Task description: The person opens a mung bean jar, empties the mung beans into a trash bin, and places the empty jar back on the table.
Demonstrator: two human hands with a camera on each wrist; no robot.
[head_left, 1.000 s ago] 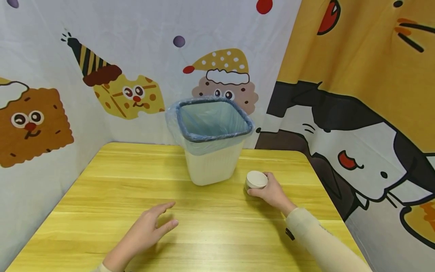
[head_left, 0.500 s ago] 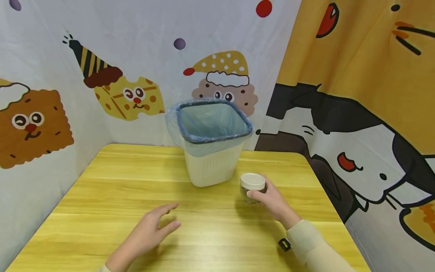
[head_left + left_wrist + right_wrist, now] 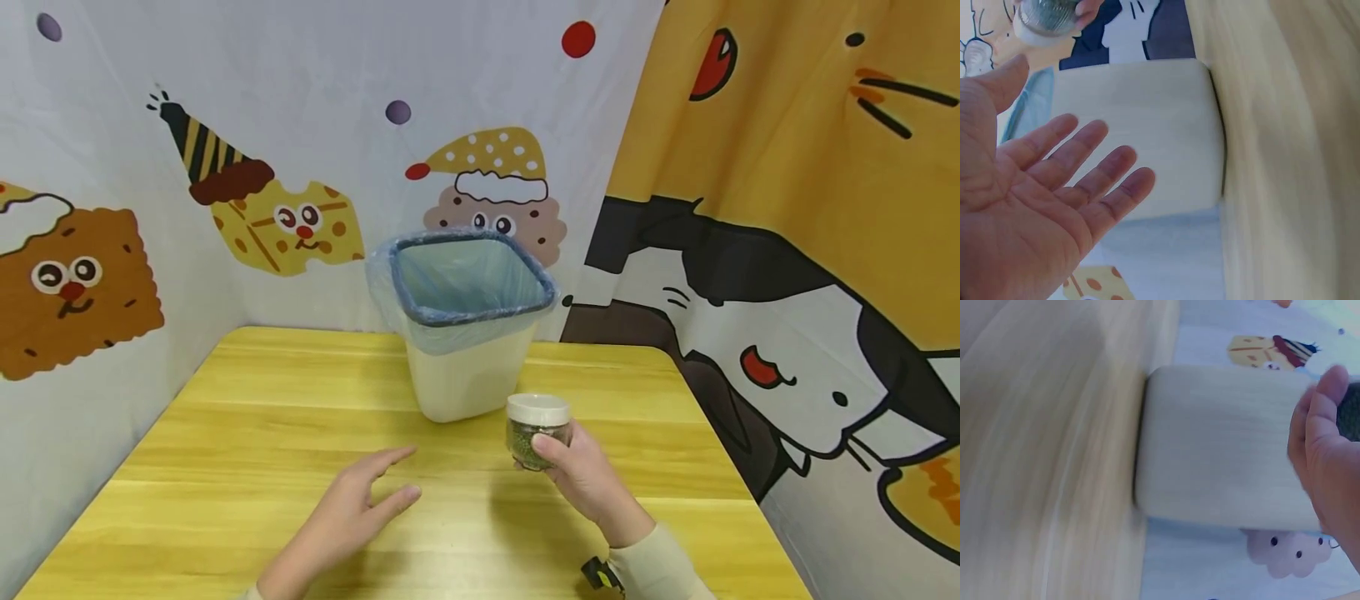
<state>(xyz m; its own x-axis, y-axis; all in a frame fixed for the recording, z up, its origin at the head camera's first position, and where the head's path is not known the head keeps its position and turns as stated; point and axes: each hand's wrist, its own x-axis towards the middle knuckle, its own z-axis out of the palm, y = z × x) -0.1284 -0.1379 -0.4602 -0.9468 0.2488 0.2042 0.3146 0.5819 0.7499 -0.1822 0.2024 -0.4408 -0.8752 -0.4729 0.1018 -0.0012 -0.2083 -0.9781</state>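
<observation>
A small clear jar (image 3: pixel 537 433) with a white lid and green, grainy contents is held in my right hand (image 3: pixel 596 479), its thumb across the front. The jar is raised over the table, upright, in front of the bin. Only part of it shows at the edge of the right wrist view. My left hand (image 3: pixel 348 512) hovers over the table left of the jar, holding nothing. In the left wrist view its palm and spread fingers (image 3: pixel 1113 165) are plain to see, apart from the jar (image 3: pixel 1047 19) at the top.
A cream bin (image 3: pixel 468 375) with a bluish plastic bag (image 3: pixel 465 283) over its rim stands at the back of the yellow wooden table (image 3: pixel 300 392). Cartoon-printed cloth (image 3: pixel 315 50) hangs close behind the table and along both sides. A black strap (image 3: pixel 600 573) hangs at the right wrist.
My right hand has lifted the jar and brought it left and nearer, so its green contents now show. The left hand has shifted slightly right, fingers still spread. The head view has tilted slightly.
</observation>
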